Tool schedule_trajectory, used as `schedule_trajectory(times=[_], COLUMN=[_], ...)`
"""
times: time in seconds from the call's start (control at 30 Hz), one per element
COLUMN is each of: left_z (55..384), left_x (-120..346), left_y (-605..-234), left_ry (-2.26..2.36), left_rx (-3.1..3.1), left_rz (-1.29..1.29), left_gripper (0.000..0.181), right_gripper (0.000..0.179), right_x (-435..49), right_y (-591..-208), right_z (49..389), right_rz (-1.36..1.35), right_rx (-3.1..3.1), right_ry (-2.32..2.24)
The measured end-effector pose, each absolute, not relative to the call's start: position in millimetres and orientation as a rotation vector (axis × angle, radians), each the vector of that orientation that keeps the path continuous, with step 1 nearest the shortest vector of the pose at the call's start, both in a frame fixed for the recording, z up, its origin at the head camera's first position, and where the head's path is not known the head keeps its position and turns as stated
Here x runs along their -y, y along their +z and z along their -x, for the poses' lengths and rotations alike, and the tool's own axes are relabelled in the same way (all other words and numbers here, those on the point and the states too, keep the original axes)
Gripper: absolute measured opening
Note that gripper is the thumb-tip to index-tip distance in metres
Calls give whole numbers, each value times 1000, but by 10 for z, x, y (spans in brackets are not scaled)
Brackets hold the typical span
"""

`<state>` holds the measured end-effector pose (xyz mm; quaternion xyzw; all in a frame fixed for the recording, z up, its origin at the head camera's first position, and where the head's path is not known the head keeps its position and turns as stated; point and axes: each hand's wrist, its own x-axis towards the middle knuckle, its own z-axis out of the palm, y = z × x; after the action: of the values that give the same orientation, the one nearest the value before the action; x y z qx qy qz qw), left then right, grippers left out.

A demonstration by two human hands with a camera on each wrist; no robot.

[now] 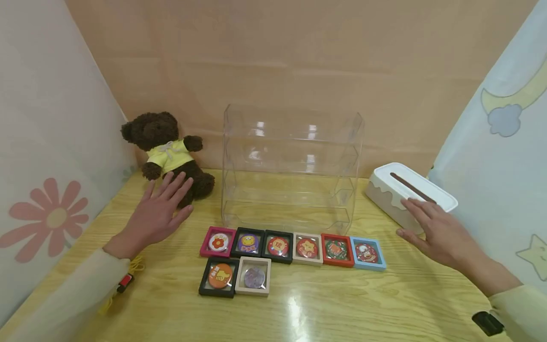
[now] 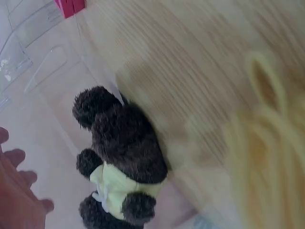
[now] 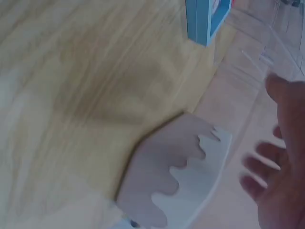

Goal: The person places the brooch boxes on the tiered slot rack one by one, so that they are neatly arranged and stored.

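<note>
My left hand (image 1: 159, 213) hovers with spread, straight fingers in front of a brown teddy bear (image 1: 160, 128) in a yellow shirt; the left wrist view shows the bear (image 2: 128, 148) apart from the fingers. On the right, my right hand (image 1: 440, 232) is held out flat by a white and beige tissue box (image 1: 393, 194), holding nothing. In the right wrist view that box (image 3: 162, 171) stands apart from the hand (image 3: 286, 171). Between the hands, several small square framed badges lie in two rows, among them a pink frame (image 1: 218, 242), a light blue one (image 1: 368, 253) and a beige one (image 1: 253, 276).
Behind the badges stands a clear tiered acrylic rack (image 1: 290, 185). Yellow yarn (image 1: 136, 264) hangs at the left wrist. The wooden table (image 1: 333, 304) meets an orange backdrop (image 1: 299, 57), with patterned cloths on both sides.
</note>
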<state>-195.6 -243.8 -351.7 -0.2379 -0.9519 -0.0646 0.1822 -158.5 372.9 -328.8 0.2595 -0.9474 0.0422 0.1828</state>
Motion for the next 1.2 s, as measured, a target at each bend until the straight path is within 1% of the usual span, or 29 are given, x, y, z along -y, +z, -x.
schedule_trajectory(times=[0.13, 0.33, 0.53, 0.8, 1.0, 1.2], left_z=[2047, 2203, 2351, 2401, 2425, 2417], left_x=[2335, 2113, 1906, 1718, 1655, 1639], left_y=[-3551, -3566, -3603, -3614, -3556, -3530], left_ry=[-416, -823, -1073, -1179, -1204, -1269], left_rx=[2704, 2719, 2545, 2362, 2261, 2233], left_rz=[741, 766, 795, 754, 767, 753], left_gripper=[64, 61, 53, 48, 52, 51], right_gripper=[62, 64, 59, 49, 30, 21], right_x=[-3614, -3545, -3560, -3597, -3675, -3756], right_y=[-3457, -3672, -3736, -3701, -3669, -3582], right_z=[1556, 1601, 1665, 1697, 1672, 1666], right_rz=[-886, -1026, -1104, -1027, -927, -808], right_rx=[2756, 2875, 2934, 2955, 2771, 2693], right_ry=[395, 729, 840, 879, 983, 1191])
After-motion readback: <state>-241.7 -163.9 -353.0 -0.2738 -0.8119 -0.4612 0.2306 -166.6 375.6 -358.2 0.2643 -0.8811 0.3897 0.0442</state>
